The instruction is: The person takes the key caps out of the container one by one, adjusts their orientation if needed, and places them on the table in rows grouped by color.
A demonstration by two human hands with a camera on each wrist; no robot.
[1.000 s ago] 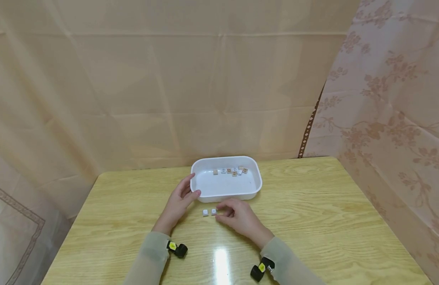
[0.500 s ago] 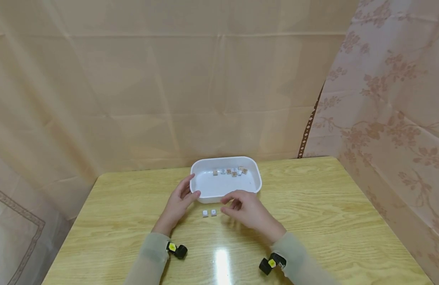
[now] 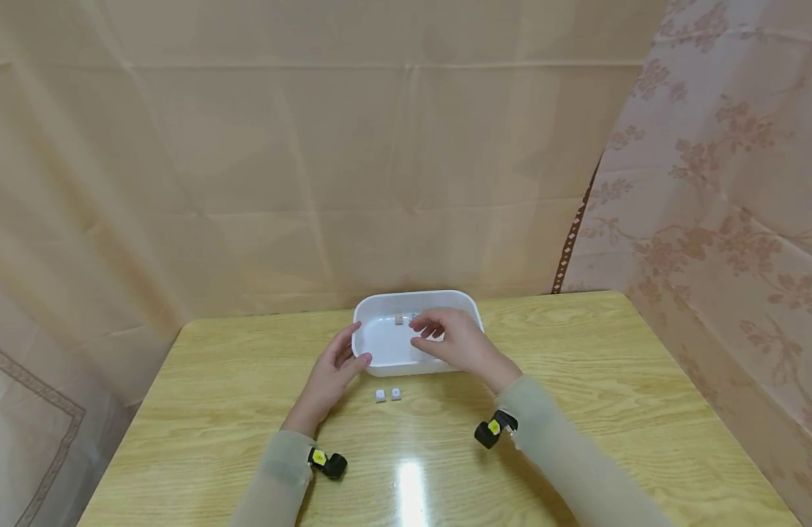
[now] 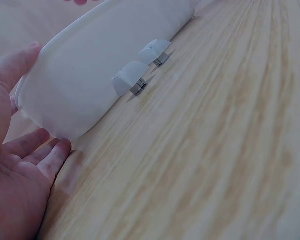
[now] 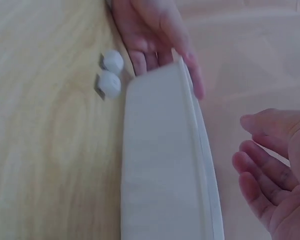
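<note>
A shallow white plastic tray (image 3: pixel 406 369) stands on the table, with a small tan square piece (image 3: pixel 398 320) inside near its back wall. My left hand (image 3: pixel 329 372) holds the tray's left end, thumb over the front rim and fingers around the side. Over the tray hovers my right hand (image 3: pixel 455 340), fingers loosely bent and apart from the thumb, nothing visible between them. It hides most of the other small pieces in there. On the table before the tray sit two white keycaps (image 3: pixel 380 395), side by side; the left wrist view shows grey bases under the caps (image 4: pixel 131 78).
The wood-grain table (image 3: pixel 610 417) reaches back to a beige curtain (image 3: pixel 379 168). A floral cloth (image 3: pixel 742 219) hangs along the right side. Both wrists carry small black cameras on the sleeves.
My right hand has moved from beside the right keycap, first back to the right, then forward over the tray. Both keycaps stay on the table. My left hand and the tray have barely moved.
</note>
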